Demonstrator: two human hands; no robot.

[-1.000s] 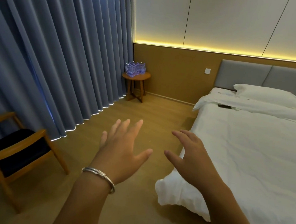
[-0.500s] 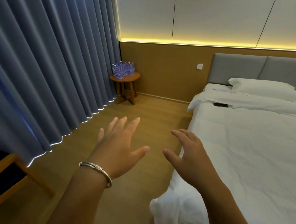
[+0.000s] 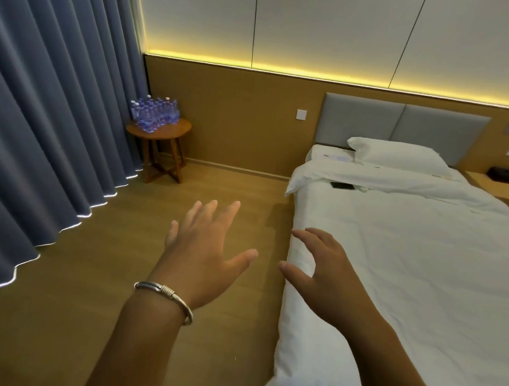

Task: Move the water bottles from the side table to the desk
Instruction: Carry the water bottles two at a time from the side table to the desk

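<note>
Nothing is gripped yet: your left hand (image 3: 203, 255) is spread wide with the fingers straight, and your right hand (image 3: 323, 273) hangs open too, its fingers relaxed and slightly bent, thumb out. Both float in the air ahead of you and touch nothing.

Take the side table (image 3: 173, 130) as your mark. The water bottles (image 3: 154, 115) stand on its round top, upright and packed close together toward the curtain side; the half of the top nearer the bed is bare wood. From this far off you cannot count them, perhaps a dozen or so, and whether they are full cannot be read. The curtain (image 3: 57, 112) hangs just beside the table on one side, and the bed (image 3: 409, 249) lies well apart from it on the other, with open wooden floor between. Your hands are well short of the table.

By the look of it you are in the approach, the first step, with no bottle lifted. The next move calls for closing on the table down the lane between curtain and bed, then wrapping each hand round a bottle at the near edge of the cluster without toppling its neighbours. The desk is not in view, so you will have to turn to find it.
</note>
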